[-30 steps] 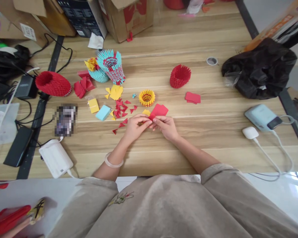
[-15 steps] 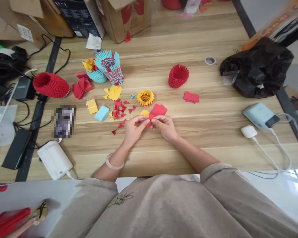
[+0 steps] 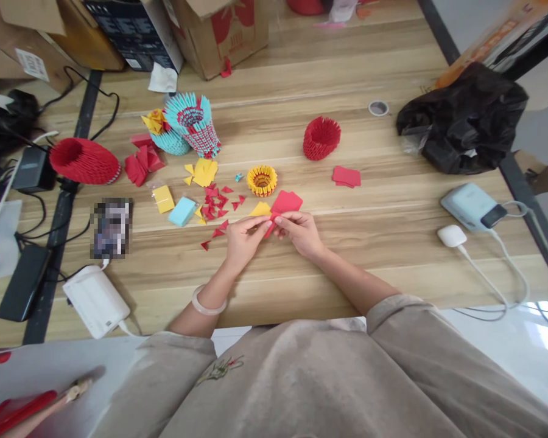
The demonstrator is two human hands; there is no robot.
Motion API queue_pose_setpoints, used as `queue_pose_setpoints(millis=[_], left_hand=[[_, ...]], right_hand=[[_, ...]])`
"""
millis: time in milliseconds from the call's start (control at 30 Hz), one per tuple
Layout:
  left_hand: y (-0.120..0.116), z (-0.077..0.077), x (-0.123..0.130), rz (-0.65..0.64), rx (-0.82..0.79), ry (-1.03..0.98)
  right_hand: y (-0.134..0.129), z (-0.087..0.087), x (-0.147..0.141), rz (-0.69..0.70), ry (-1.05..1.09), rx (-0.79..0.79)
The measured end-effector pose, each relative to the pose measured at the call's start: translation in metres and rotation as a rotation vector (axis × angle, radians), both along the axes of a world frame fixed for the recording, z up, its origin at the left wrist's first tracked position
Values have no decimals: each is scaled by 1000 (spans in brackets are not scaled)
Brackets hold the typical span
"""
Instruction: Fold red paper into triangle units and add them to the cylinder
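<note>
A small red paper piece (image 3: 270, 228) is pinched between my left hand (image 3: 246, 241) and my right hand (image 3: 301, 233), fingertips nearly touching. Just beyond them lie red sheets (image 3: 287, 202) and a yellow sheet (image 3: 260, 209). Behind these stands a round yellow paper ring (image 3: 262, 180). Several folded red triangles (image 3: 214, 201) are scattered left of it. Yellow papers (image 3: 205, 172), a yellow pack (image 3: 163, 199) and a light-blue pack (image 3: 182, 211) lie farther left. More red sheets (image 3: 346, 176) rest to the right, in front of a red paper basket (image 3: 321, 138).
Blue-and-red paper vases (image 3: 201, 131) and a long red one (image 3: 84, 161) stand left. A phone (image 3: 112, 228), a white power bank (image 3: 97, 301) and cables line the left side. At right are a black bag (image 3: 466, 118) and a light-blue charger (image 3: 470, 207). Cardboard boxes (image 3: 251, 30) stand behind.
The view has shifted slightly, so the table items appear a little farther left. Both hands still hold the red piece, with only small finger movement.
</note>
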State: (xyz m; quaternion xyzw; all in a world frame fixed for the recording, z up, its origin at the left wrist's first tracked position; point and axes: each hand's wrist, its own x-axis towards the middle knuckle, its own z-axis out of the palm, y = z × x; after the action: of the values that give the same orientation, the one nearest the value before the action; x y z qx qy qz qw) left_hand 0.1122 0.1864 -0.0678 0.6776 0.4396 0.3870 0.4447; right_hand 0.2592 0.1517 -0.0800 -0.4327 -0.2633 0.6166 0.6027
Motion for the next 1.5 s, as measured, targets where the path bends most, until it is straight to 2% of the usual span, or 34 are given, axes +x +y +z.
queue_pose_setpoints(millis=[133, 367, 467, 567, 833, 1033, 1233, 1400, 1500], left_hand=[[1, -1, 0, -14, 51, 20], [1, 0, 1, -42, 104, 24], [-1, 1, 2, -22, 117, 9], [-1, 1, 3, -7, 106, 2], [1, 0, 2, -44, 54, 26], [1, -2, 3, -21, 93, -14], [3, -3, 2, -63, 40, -16], [3, -6, 3, -1, 68, -45], [2, -6, 4, -1, 70, -69]], right_hand=[[1, -3, 0, -7, -19, 1], [2, -1, 1, -110, -5, 18], [1, -1, 0, -96, -4, 18], [1, -2, 0, -73, 2, -16], [5, -1, 4, -171, 29, -9], [4, -1, 2, -96, 47, -41], [4, -5, 3, -142, 17, 12], [2, -8, 5, -10, -79, 50], [1, -7, 5, 10, -167, 58]])
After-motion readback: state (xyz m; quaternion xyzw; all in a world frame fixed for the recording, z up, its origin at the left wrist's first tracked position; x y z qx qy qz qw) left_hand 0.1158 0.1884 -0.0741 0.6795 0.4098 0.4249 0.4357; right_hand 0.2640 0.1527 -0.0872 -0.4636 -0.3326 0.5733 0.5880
